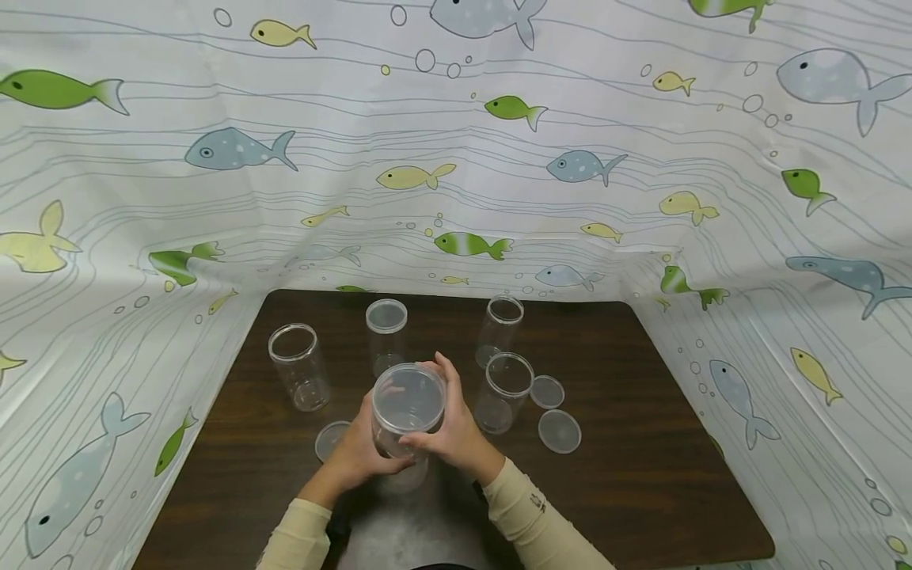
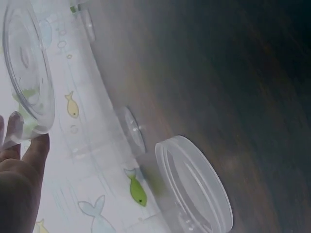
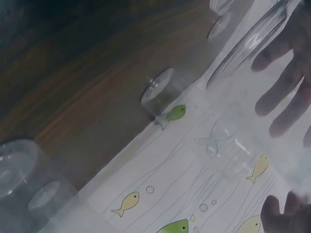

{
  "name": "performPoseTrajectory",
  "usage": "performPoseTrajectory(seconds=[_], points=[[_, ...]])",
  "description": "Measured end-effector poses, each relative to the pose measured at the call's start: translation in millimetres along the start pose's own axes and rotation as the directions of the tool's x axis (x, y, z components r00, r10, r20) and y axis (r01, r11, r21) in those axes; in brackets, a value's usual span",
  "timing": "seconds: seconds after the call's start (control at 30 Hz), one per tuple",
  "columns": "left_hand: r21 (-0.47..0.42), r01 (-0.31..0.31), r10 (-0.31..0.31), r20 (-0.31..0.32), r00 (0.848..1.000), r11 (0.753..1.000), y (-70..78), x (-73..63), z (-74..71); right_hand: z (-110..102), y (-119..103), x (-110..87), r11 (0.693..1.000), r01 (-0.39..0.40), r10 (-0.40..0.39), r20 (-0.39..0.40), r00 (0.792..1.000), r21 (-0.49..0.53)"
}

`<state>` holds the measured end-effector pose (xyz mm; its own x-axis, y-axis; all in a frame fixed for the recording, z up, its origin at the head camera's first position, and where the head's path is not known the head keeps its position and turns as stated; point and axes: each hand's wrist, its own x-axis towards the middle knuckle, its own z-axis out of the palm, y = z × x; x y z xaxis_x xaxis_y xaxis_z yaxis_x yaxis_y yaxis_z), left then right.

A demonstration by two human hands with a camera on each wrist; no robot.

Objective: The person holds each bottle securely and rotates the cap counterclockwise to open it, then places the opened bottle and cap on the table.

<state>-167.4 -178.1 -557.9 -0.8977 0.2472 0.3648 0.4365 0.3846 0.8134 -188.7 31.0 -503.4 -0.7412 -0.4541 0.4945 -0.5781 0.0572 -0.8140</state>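
Both hands hold a clear plastic jar (image 1: pixel 385 440) upright near the front of the table, with a translucent lid (image 1: pixel 409 398) over its mouth. My left hand (image 1: pixel 358 453) grips the jar's left side, thumb toward me. From the right, my right hand (image 1: pixel 461 437) wraps the top, its thumb at the lid's front edge and its fingers behind. The jar's round base (image 2: pixel 30 63) shows beside the left fingers in the left wrist view. Partly behind the left hand lies a loose lid (image 1: pixel 331 440). In the right wrist view, spread fingers (image 3: pixel 279 97) show against the clear wall.
An uncovered jar (image 1: pixel 301 370) stands at the left. Behind the hands is a jar topped with a lid (image 1: pixel 387 317). Two uncovered jars, one farther back (image 1: pixel 500 332) and one nearer (image 1: pixel 503 400), stand right, beside two loose lids (image 1: pixel 559 431). Fish-patterned sheeting (image 1: pixel 456 206) surrounds the dark table (image 1: pixel 641 475).
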Motion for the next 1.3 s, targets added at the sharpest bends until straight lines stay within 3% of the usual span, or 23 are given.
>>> performPoseTrajectory(seconds=[0.2, 0.33, 0.43, 0.6, 0.73, 0.83, 1.07, 1.3], points=[[0.0, -0.009, 0.009, 0.002, 1.0, 1.0, -0.2, 0.8, 0.3, -10, 4, 5.6, 1.0, -0.011, 0.009, 0.087, 0.996, 0.023], [-0.011, -0.023, 0.023, -0.006, 1.0, 1.0, -2.1, 0.3, 0.3, -12, 8, 7.5, 1.0, -0.008, 0.006, 0.102, 0.995, 0.02], [-0.048, -0.038, 0.037, -0.022, 0.999, 0.998, -2.7, 1.6, 0.8, -11, 10, 6.3, 1.0, 0.0, 0.0, 0.064, 0.998, 0.003], [-0.149, -0.032, 0.023, -0.061, 0.998, 0.988, -4.2, 2.7, 1.0, -6, 12, -1.8, 0.997, 0.061, -0.065, -0.082, 0.995, -0.048], [-0.142, -0.011, -0.003, -0.098, 0.995, 0.99, -7.2, 1.9, -0.3, -1, 12, -9.0, 0.988, 0.117, -0.13, -0.135, 0.982, -0.099], [-0.106, 0.002, -0.015, -0.116, 0.993, 0.994, -9.5, 2.2, -2.0, 3, 9, -12.6, 0.984, 0.127, -0.141, -0.109, 0.984, -0.123], [-0.024, 0.019, -0.021, -0.093, 0.995, 1.0, -10.6, -0.7, -5.8, 11, 1, -14.3, 0.984, 0.099, -0.103, -0.021, 0.994, -0.15], [0.026, -0.068, 0.069, -0.023, 0.997, 0.997, -5.2, -2.9, -2.0, 6, 0, -6.0, 0.998, 0.042, -0.04, 0.028, 0.999, -0.047]])
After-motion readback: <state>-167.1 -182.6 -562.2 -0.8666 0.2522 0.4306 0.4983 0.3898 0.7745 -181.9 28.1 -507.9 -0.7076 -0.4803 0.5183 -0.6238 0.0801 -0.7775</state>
